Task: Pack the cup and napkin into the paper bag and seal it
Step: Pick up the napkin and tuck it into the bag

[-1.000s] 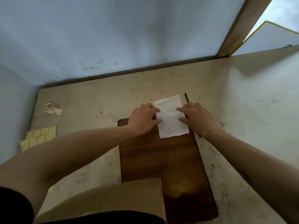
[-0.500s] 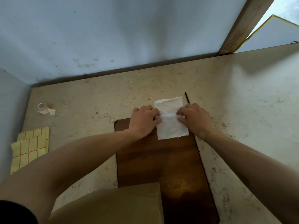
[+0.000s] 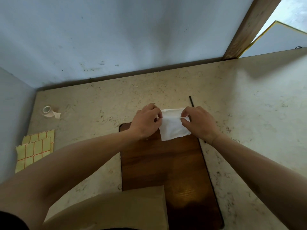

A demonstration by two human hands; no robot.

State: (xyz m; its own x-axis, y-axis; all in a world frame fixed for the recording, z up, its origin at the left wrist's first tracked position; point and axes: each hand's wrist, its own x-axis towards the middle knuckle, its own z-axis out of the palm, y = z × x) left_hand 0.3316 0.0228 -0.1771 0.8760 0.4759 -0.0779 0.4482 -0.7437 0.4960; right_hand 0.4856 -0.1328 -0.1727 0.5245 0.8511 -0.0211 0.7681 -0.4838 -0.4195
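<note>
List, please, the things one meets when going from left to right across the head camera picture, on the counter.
Yellow label sheets → tape roll → left hand → napkin → right hand. The wooden board, paper bag and black straw overlap these, so they are left out.

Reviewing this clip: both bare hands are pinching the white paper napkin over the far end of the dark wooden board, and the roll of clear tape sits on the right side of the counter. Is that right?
Not quite. In the head view both hands, left hand and right hand, do pinch the white paper napkin over the far end of the dark wooden board, but the roll of clear tape sits on the left side of the counter, near the wall.
</note>
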